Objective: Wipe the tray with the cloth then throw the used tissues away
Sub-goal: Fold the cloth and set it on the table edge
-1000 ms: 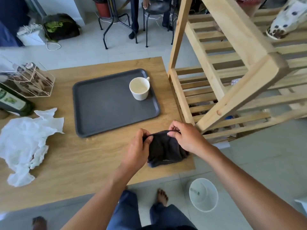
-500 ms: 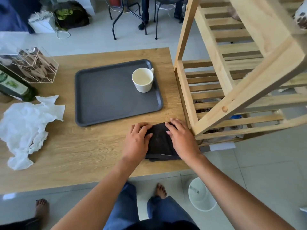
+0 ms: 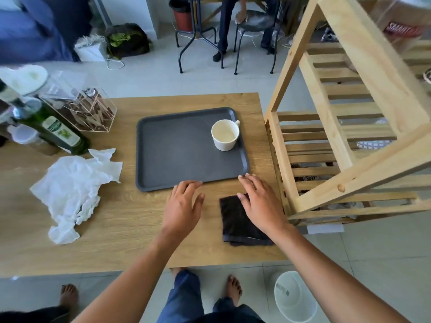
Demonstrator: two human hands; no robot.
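Observation:
A dark grey tray lies on the wooden table, with a white cup standing in its far right corner. A folded black cloth lies flat on the table near the front edge, just right of centre. My right hand is spread flat over the cloth's right part, fingers reaching toward the tray's near edge. My left hand hovers open to the left of the cloth, holding nothing. Crumpled white tissues lie on the table at the left.
A green bottle and a clear box stand at the table's back left. A wooden slatted rack stands close on the right. A white bin sits on the floor below the table's front right corner. Another person's foot is at lower left.
The cloth went from being held up in both hands to lying folded flat on the table. My left hand has come off it and moved left; my right hand still rests on it.

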